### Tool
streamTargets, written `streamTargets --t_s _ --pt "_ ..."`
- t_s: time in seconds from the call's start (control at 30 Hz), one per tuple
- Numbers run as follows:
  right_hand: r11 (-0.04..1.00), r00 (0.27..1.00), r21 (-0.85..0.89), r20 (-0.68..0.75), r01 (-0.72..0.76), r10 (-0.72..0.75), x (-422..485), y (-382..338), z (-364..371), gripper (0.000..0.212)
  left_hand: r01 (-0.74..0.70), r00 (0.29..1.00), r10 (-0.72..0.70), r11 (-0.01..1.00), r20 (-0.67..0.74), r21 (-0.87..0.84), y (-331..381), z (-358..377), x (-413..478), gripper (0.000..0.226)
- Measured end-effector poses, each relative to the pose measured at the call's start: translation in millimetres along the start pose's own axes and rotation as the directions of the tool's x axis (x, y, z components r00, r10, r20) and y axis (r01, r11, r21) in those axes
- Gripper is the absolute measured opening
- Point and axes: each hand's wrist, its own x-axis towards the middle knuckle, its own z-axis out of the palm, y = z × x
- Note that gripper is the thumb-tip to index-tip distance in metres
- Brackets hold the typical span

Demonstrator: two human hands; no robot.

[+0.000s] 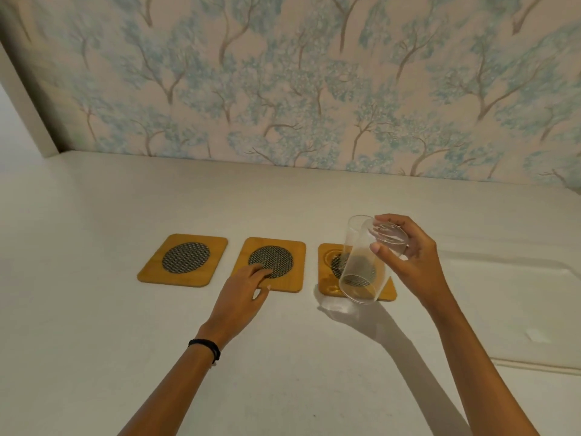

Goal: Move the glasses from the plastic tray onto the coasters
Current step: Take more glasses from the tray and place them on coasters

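While resting flat on middle coaster (273,265), left hand (243,289) open, fingers spread, gripping nothing. One more coaster (184,260) just left of it. Right hand (408,256) closed around tilted glass (366,259), held over right coaster (330,272). Plastic tray (518,294) right of that grip.

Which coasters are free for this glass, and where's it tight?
Leftmost coaster is fully bare. Middle coaster has the left hand resting on its near edge. Right coaster is free beneath the tilted glass held by the right hand.
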Motion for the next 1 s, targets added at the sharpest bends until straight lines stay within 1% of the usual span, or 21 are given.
streamTargets --t_s 0.1,0.23,0.37,0.47,0.57,0.73,1.0 --pt "1.000 0.999 0.003 0.031 0.008 -0.009 8.8 0.0 23.0 0.040 0.015 1.000 -0.015 0.999 -0.011 0.030 -15.4 -1.6 -1.3 0.037" --pt "1.000 0.999 0.000 0.040 -0.003 0.003 20.1 4.9 55.3 0.039 0.040 0.999 -0.040 0.999 -0.030 0.002 -26.6 1.5 -2.4 0.040" --pt "1.000 1.000 -0.023 0.006 -0.011 0.012 30.1 12.6 87.3 0.036 0.036 0.999 -0.037 0.999 -0.027 -0.021 -31.6 2.8 -2.3 0.042" --pt "0.999 0.999 -0.034 -0.013 -0.035 0.034 36.8 19.7 108.7 0.036 0.065 0.998 -0.066 0.997 -0.024 -0.045 -35.9 4.2 -1.9 0.045" --pt "0.997 0.999 -0.068 0.019 -0.043 0.045 43.6 25.2 128.1 0.037 0.096 0.995 -0.098 0.993 -0.014 -0.065 -36.3 6.3 -2.2 0.049" --pt "0.991 0.995 -0.121 0.070 -0.058 0.067 51.3 31.8 155.1 0.037 0.129 0.992 -0.129 0.989 0.008 -0.072 -36.9 7.0 -2.4 0.054" --pt "0.986 0.994 -0.157 0.076 -0.063 0.076 58.3 35.8 174.5 0.040 0.117 0.993 -0.117 0.991 0.006 -0.056 -35.5 6.8 -2.5 0.054"
